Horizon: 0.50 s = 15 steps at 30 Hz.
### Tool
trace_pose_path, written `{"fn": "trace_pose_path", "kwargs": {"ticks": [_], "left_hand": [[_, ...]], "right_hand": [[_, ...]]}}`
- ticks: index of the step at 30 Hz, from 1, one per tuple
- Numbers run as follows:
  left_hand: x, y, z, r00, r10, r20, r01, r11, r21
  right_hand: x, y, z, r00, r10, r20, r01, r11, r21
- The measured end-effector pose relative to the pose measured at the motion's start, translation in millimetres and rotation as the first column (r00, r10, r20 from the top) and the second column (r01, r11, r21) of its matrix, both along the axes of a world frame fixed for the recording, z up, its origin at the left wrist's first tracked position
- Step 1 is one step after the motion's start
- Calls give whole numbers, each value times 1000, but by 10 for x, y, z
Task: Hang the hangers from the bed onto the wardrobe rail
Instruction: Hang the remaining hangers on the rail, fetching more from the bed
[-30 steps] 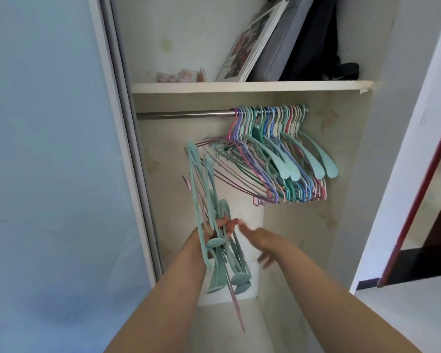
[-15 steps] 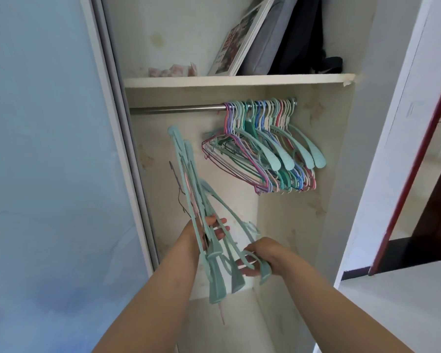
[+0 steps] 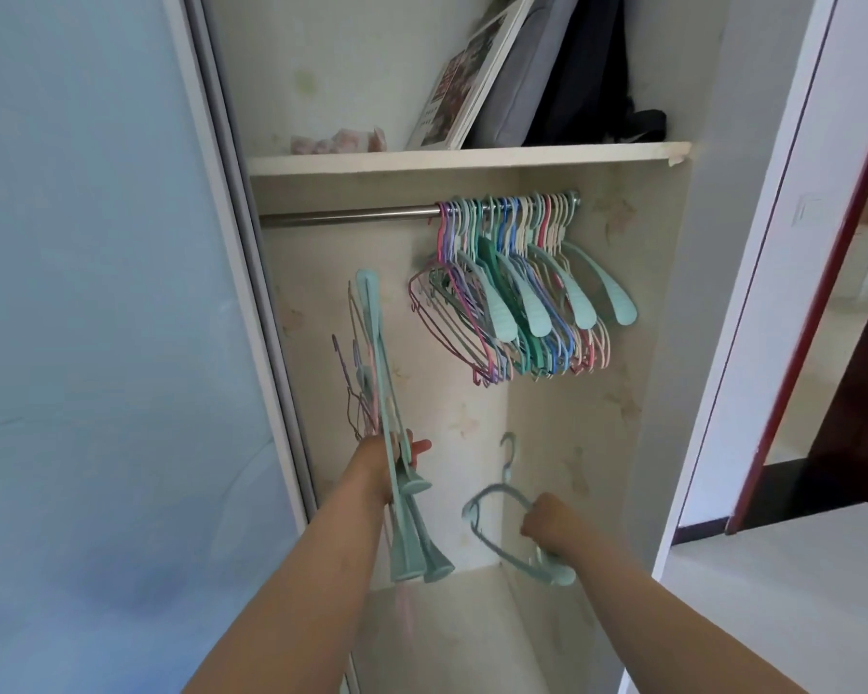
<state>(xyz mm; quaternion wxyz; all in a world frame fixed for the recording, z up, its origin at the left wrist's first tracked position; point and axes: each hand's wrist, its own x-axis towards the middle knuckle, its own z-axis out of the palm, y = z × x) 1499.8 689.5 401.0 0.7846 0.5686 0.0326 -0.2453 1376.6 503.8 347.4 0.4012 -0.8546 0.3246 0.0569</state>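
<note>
My left hand (image 3: 389,465) grips a bundle of teal and thin wire hangers (image 3: 379,393), held upright in front of the open wardrobe. My right hand (image 3: 549,528) holds a single teal hanger (image 3: 497,523) low in the wardrobe, hook pointing up, apart from the bundle. The metal wardrobe rail (image 3: 347,216) runs under the shelf. Several coloured hangers (image 3: 517,288) hang bunched at the rail's right end; the rail's left part is bare.
A blue sliding door (image 3: 96,318) stands at the left beside the opening. The shelf (image 3: 447,155) above the rail carries a leaning book, a grey bag and a dark bag. A white wall and a red-edged doorway (image 3: 813,293) are at the right.
My right hand has pulled one teal hanger out of the bundle and moved it right and down, away from my left hand. The bundle stays in my left hand.
</note>
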Motion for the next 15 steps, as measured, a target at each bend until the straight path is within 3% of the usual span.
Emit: {"fn": "trace_pose_path", "kwargs": {"ticks": [4, 9, 12, 15], "left_hand": [[64, 3, 76, 1000, -9, 28, 6, 997, 82], [167, 64, 266, 996, 19, 88, -36, 979, 199], [300, 97, 306, 988, 81, 134, -109, 970, 218], [294, 113, 439, 985, 123, 117, -139, 979, 146]], "right_hand": [[62, 295, 162, 972, 230, 48, -214, 951, -225], [314, 579, 775, 891, 399, 217, -351, 908, -227], [452, 656, 1092, 867, 406, 290, -336, 905, -262], [597, 692, 1312, 874, 311, 373, -204, 932, -301]]}}
